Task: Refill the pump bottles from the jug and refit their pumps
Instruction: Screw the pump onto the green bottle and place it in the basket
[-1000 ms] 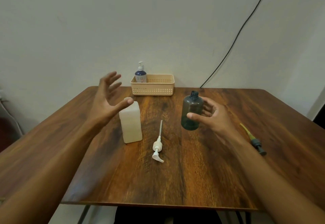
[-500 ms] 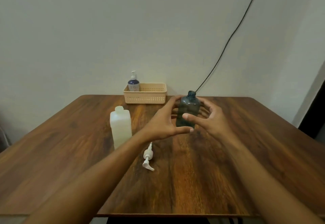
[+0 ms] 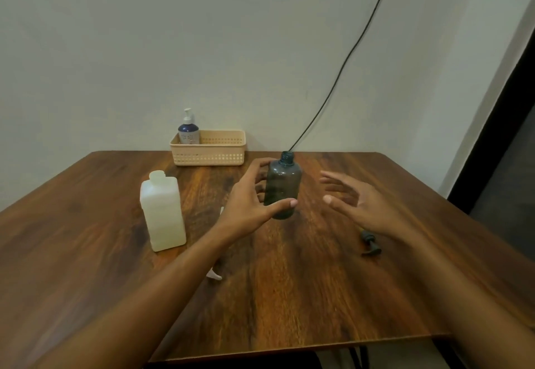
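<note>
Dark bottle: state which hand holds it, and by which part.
The left hand grips the dark bottle around its body, thumb across the front. The right hand is open, holding nothing.

Plain pale wall [image 3: 144, 50], black cable [image 3: 341, 67] running down it, dark wooden table [image 3: 289, 296]

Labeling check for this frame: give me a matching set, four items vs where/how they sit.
Items:
1. white jug
2. dark teal bottle
3. blue pump bottle
4. dark pump

States:
A. lying on the table by the right forearm
B. standing in the beige basket, pump fitted
C. held by the left hand, neck open
D. standing at table left, no cap

Pairs: 1-D, 2-C, 3-B, 4-A
</note>
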The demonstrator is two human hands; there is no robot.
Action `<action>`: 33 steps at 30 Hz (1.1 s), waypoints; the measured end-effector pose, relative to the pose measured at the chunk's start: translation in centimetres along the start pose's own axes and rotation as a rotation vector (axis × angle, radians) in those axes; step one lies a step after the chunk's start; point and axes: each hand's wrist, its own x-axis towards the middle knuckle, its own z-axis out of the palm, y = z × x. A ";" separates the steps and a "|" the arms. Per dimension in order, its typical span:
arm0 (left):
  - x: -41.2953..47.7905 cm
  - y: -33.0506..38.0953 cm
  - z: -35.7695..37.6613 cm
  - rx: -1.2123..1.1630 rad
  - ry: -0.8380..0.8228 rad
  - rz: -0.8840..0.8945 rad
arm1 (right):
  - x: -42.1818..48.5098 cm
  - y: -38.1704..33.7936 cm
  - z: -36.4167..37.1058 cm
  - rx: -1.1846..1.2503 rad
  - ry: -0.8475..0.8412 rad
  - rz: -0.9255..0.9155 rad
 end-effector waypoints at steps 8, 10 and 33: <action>-0.7 -0.8 -0.3 -0.013 -0.001 -0.020 | -2.4 7.7 -5.2 -0.558 -0.371 0.054; -0.9 -1.1 -0.2 -0.023 -0.011 -0.032 | -2.9 8.3 -5.0 -0.536 -0.420 0.057; -1.6 -1.2 -1.6 -0.010 0.018 -0.070 | 1.6 -3.9 -6.5 -0.162 0.054 -0.235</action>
